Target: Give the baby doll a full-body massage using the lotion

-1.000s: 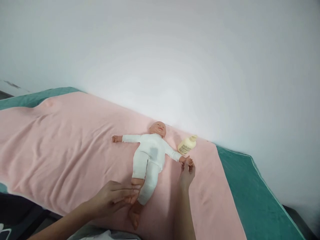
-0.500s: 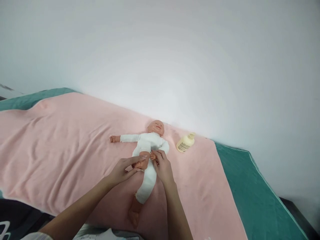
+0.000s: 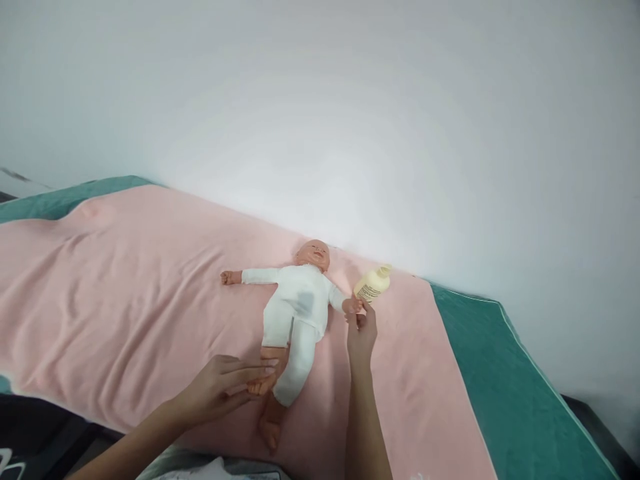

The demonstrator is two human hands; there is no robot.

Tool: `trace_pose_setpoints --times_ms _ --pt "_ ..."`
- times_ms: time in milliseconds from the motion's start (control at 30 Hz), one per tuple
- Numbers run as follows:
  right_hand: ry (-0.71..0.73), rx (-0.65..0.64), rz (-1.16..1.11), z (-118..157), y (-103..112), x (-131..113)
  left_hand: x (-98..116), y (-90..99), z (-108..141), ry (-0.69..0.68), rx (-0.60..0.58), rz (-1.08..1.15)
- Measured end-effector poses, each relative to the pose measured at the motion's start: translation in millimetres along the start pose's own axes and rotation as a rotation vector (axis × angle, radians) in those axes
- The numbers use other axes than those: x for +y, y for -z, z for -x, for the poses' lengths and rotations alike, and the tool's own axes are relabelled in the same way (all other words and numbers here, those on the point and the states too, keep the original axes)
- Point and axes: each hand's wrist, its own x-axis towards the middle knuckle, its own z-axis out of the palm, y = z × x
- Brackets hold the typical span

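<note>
On its back lies a baby doll (image 3: 295, 300) with a white cloth body, its head toward the wall. A grey-blue patch shows on its belly. My left hand (image 3: 220, 390) is closed around the doll's foot on the left side of the view, the fingers lying over the ankle. That leg is stretched down toward me. My right hand (image 3: 362, 327) pinches the doll's hand on the right side, with that arm drawn out from the body. Just beyond my right fingertips is a pale yellow bottle (image 3: 373, 284) with printed text.
A pink blanket (image 3: 165, 280) with creases on its left covers most of the surface. Green cloth (image 3: 510, 373) shows at the right and far left. A white wall (image 3: 320, 120) rises behind. Something dark (image 3: 40, 433) is at the lower left.
The doll's foot and hand were together over its belly. My left hand has brought the foot down toward me, and my right hand has drawn the doll's arm out to the right.
</note>
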Motion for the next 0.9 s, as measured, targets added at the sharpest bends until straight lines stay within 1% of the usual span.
trace_pose_setpoints --times_ms 100,200,267,333,433,500,633,700,767,900 --pt "-0.15 0.15 -0.091 -7 12 14 7 -3.9 16 -0.019 -0.039 0.017" --pt "-0.265 0.236 -0.238 -12 23 32 15 -8.6 28 -0.054 -0.081 0.048" --pt "-0.329 0.26 -0.291 -13 29 45 18 -13.3 37 -0.063 -0.106 0.074" --pt "-0.37 0.268 -0.279 -12 33 58 18 -19.9 47 -0.061 -0.113 0.107" --pt "-0.385 0.258 -0.258 -9 36 71 15 -31.2 62 -0.022 -0.07 0.14" --pt "-0.388 0.251 -0.251 -6 36 76 13 -36.8 69 0.016 -0.059 0.147" --pt "-0.387 0.238 -0.219 -4 36 74 14 -38.5 72 0.018 -0.083 0.127" --pt "-0.381 0.233 -0.201 -4 37 68 16 -36.0 70 0.023 -0.066 0.102" --pt "-0.369 0.234 -0.187 -4 36 60 15 -32.8 66 0.025 -0.006 0.074" --pt "-0.311 0.252 -0.182 -4 29 35 8 -24.4 52 -0.008 0.199 0.004"
